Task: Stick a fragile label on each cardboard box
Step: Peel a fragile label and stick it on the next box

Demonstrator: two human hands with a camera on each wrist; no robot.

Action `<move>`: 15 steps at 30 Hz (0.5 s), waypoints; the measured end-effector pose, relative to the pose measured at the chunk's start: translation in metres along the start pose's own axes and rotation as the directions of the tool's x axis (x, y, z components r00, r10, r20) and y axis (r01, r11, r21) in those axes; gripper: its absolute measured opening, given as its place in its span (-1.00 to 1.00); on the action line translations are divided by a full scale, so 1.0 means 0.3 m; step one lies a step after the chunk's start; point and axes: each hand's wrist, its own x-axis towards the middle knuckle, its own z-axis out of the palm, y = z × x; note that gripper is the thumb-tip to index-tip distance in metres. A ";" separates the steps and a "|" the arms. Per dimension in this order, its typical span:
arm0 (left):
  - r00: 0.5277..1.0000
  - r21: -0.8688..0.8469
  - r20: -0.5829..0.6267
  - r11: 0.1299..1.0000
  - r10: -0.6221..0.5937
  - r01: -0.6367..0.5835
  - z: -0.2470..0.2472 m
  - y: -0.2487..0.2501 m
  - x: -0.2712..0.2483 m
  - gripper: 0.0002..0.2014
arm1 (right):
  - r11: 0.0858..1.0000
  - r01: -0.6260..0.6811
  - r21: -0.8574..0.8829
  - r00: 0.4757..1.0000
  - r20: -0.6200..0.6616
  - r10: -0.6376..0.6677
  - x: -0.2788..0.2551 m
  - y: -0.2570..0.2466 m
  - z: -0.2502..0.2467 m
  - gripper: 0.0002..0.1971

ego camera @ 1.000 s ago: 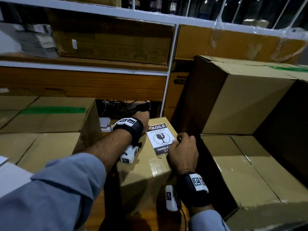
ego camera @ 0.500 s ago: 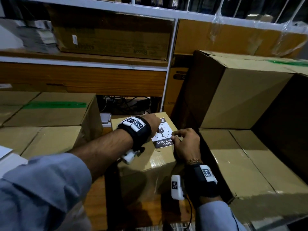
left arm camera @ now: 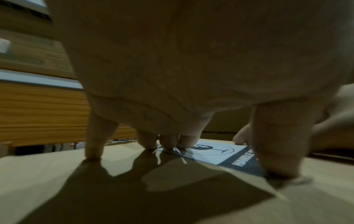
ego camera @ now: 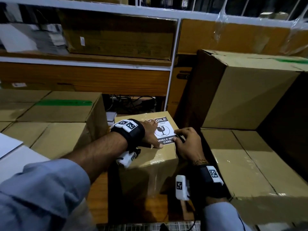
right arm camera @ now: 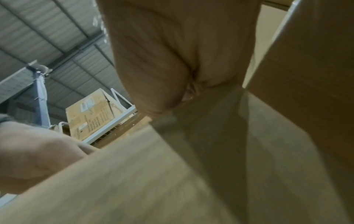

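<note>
A fragile label (ego camera: 164, 130) is pressed flat onto the top of the small cardboard box (ego camera: 146, 157) by the spread left hand (ego camera: 150, 134) and the right hand's (ego camera: 186, 144) fingertips, while the neighbouring boxes (ego camera: 55, 114) appear unlabelled.

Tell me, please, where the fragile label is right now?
In the head view, the fragile label lies on top of the small centre cardboard box, between the left hand and right hand.
</note>
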 end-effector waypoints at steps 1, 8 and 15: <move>1.000 -0.001 0.010 1.000 0.005 -0.005 -0.003 -0.002 -0.009 0.18 | 1.000 0.002 0.011 1.000 -0.018 -0.002 -0.005 0.001 0.004 -0.72; 0.999 -0.103 0.047 0.994 -0.028 0.033 -0.010 -0.020 -0.043 0.22 | 0.998 0.042 -0.056 0.998 -0.045 -0.045 -0.038 0.001 0.037 -0.50; 0.996 -0.114 0.035 0.990 -0.085 0.088 0.003 -0.022 -0.025 0.32 | 0.989 0.071 -0.133 0.995 0.077 -0.062 -0.044 0.006 0.040 -0.50</move>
